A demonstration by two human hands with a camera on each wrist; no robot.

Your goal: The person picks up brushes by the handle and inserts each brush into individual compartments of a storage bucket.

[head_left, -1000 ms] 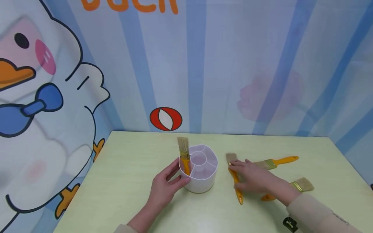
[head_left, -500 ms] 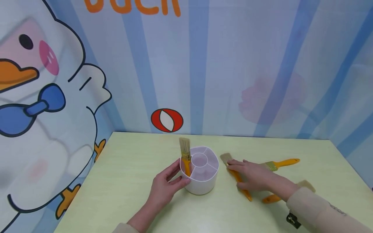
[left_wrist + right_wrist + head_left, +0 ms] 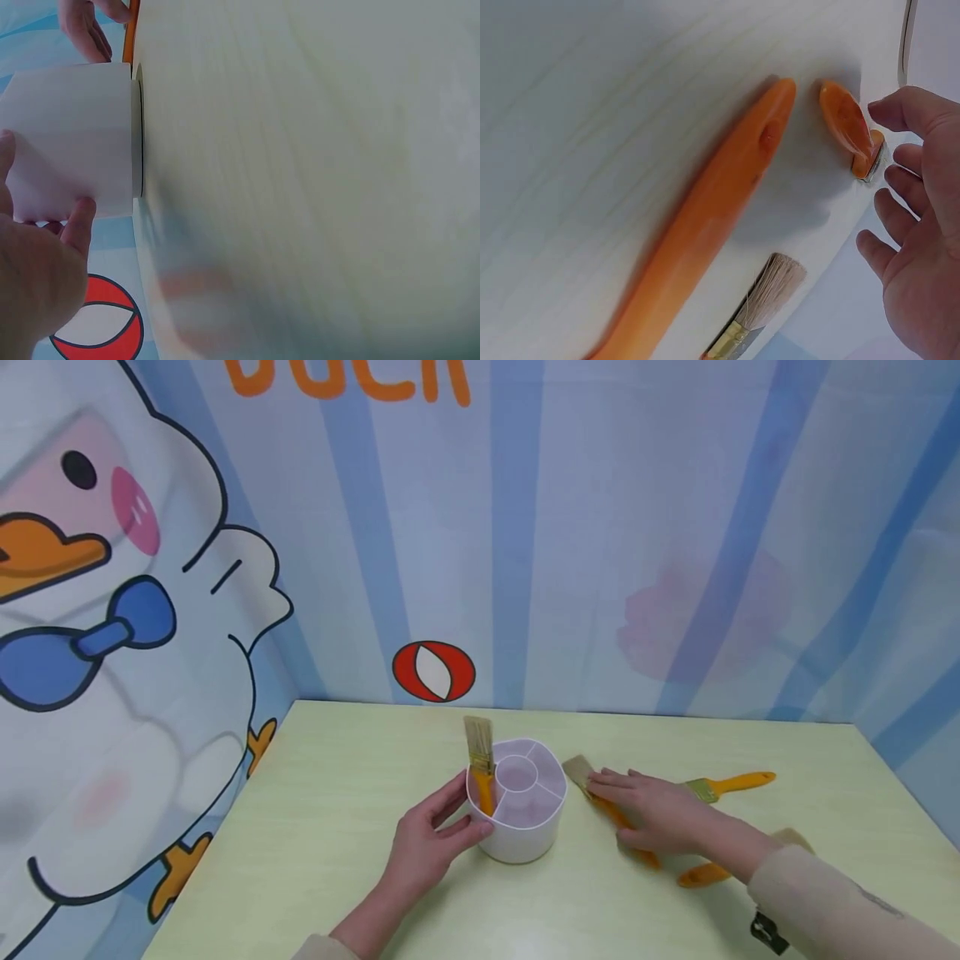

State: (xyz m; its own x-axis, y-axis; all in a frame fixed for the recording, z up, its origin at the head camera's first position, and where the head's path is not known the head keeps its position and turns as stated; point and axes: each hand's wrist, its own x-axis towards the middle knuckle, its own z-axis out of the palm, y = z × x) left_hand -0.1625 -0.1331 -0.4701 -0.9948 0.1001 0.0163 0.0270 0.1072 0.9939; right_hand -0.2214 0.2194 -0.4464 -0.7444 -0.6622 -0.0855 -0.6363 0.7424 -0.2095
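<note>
Fingers of the right hand (image 3: 660, 818) lay nearly straight over a paintbrush (image 3: 611, 810) flat on the pale green table (image 3: 337, 827), pressing its orange handle without curling round it, the bristle end poking out toward a white divided holder (image 3: 517, 818). The left hand (image 3: 427, 843) cupped that holder's near wall, thumb and fingers wrapped round its side. One brush (image 3: 480, 764) stood upright, bristles up, in the holder's left compartment. Two more brushes lay just beyond the right hand: one (image 3: 731, 783) farther back, another (image 3: 705, 870) partly hidden under the wrist. The pressed brush looked light and stiff, its smooth handle likely slippery and best pinched at mid-handle or by the metal band; the thin plastic holder seemed light enough to tip. Orange lettering (image 3: 352, 381) on the backdrop was cut off at the top and could not be read fully, beside a cartoon duck (image 3: 112, 610)
</note>
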